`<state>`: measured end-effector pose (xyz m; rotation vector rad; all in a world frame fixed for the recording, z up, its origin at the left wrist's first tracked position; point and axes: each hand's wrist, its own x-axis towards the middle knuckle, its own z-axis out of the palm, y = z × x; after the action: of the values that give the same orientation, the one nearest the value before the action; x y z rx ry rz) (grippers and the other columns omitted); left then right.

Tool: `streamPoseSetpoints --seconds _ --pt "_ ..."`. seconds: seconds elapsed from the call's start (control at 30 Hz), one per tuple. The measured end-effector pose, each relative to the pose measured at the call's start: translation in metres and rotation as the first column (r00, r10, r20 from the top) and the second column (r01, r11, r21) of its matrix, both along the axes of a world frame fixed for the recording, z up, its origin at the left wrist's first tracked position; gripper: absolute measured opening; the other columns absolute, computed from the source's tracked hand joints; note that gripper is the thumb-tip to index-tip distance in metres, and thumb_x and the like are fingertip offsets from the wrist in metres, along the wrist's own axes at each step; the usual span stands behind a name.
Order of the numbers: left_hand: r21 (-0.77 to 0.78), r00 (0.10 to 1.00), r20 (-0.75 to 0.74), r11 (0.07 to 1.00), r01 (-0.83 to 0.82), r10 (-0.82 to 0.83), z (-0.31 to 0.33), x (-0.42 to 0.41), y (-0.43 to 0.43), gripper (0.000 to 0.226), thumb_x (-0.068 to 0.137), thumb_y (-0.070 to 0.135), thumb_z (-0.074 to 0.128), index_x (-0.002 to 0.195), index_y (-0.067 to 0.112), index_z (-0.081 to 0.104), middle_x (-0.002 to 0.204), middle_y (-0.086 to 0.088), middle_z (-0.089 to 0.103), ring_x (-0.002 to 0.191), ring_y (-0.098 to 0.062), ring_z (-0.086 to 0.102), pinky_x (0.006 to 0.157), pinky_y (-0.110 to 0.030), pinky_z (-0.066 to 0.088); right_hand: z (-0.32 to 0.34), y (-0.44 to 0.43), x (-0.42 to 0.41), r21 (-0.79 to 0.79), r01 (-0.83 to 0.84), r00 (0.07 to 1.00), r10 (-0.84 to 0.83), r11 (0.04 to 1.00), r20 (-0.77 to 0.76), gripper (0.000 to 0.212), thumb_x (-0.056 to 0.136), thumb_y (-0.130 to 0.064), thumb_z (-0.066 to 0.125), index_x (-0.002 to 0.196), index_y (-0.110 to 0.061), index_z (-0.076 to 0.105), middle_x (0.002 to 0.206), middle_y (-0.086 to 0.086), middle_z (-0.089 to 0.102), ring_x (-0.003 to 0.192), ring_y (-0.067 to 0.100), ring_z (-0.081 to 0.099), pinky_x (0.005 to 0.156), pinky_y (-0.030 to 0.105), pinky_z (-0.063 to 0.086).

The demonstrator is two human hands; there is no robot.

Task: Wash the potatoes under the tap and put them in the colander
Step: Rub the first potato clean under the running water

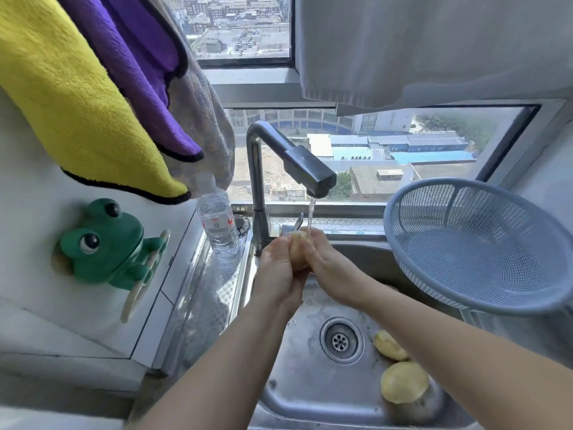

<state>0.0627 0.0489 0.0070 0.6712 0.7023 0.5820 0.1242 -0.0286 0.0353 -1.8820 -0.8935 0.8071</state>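
1. The sink (297, 395) lies under and in front of the hands. Two potatoes rest in it below the right forearm: one (390, 345) just right of the drain (341, 340), the other (404, 382) nearer the person.
2. The colander (477, 243) sits tilted on the sink's edge to the right of the hands, its mesh bottom in full view.
3. The left hand (279, 274) and right hand (328, 268) are pressed together, fingers curled round a third potato (297, 252) held between them.
4. The tap (310, 172) reaches over from behind the hands, and its water (311, 215) runs onto the held potato.
5. A water bottle (218, 225) stands on the steel bench (204, 293) to the left of the hands. Further left a green frog holder (105, 243) is stuck on the wall.
6. A yellow towel (77, 97), a purple towel (139, 57) and a grey towel (201, 113) hang above and left of the hands. A white cloth (434, 41) hangs above right.
7. Beyond the tap a window (387, 156) looks down on rooftops.
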Motion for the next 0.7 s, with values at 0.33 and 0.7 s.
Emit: streamPoseSetpoints --seconds 0.33,0.7 --pt "0.170 0.994 -0.103 0.985 -0.006 0.024 0.002 0.002 -0.009 0.039 0.096 0.014 0.050 0.131 0.002 0.040 0.119 -0.027 0.060 0.090 -0.023 0.067 0.071 -0.033 0.056 0.006 0.010 0.001 0.012 0.172 0.963 -0.165 0.985 -0.211 0.031 0.103 -0.037 0.030 0.116 -0.016 0.049 0.073 -0.007 0.049 0.057 -0.001 0.041 0.050 0.017 0.029" --pt "0.248 0.994 -0.110 0.968 0.027 0.001 -0.006 -0.011 -0.016 0.049 0.085 0.025 0.059 0.128 0.008 0.043 0.104 -0.021 0.063 0.083 -0.028 0.064 0.070 -0.038 0.052 0.008 0.006 -0.001 -0.176 0.157 0.918 -0.209 0.972 -0.336 0.054 0.098 -0.055 0.021 0.067 -0.018 0.044 0.052 0.002 0.038 0.041 0.012 0.027 0.043 0.022 0.021"
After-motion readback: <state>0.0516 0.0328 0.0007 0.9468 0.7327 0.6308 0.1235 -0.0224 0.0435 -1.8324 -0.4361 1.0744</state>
